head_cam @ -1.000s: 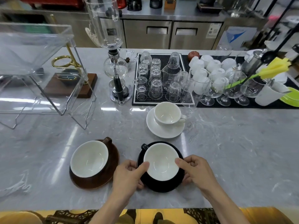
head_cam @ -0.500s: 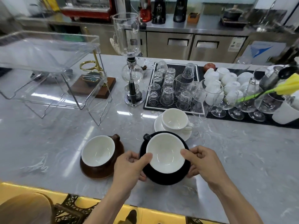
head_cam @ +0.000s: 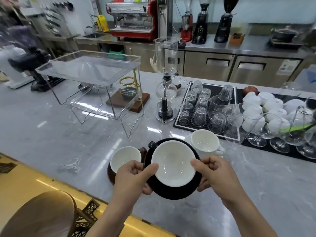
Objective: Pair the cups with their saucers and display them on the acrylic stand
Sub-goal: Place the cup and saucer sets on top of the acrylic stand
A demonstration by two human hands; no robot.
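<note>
A black cup (head_cam: 172,162) with a white inside sits on a black saucer (head_cam: 172,192), both lifted above the counter. My left hand (head_cam: 132,178) grips the saucer's left rim, thumb on the cup's edge. My right hand (head_cam: 215,173) grips the right rim the same way. Behind my left hand a brown cup (head_cam: 124,157) rests on its brown saucer (head_cam: 110,173). A white cup (head_cam: 205,142) stands on a white saucer, mostly hidden, to the right. The clear acrylic stand (head_cam: 92,69) is at the back left with nothing on its top shelf.
A glass siphon brewer (head_cam: 165,82) stands just right of the stand. A black mat with several upturned glasses (head_cam: 201,106), white cups and stemmed glasses fills the back right. A wooden base with a brass ring (head_cam: 128,98) sits behind the stand. A stool (head_cam: 39,214) is at bottom left.
Both hands have raised the black cup and saucer off the counter and carried them slightly left, now overlapping the brown set. My view has tilted up and shifted left.
</note>
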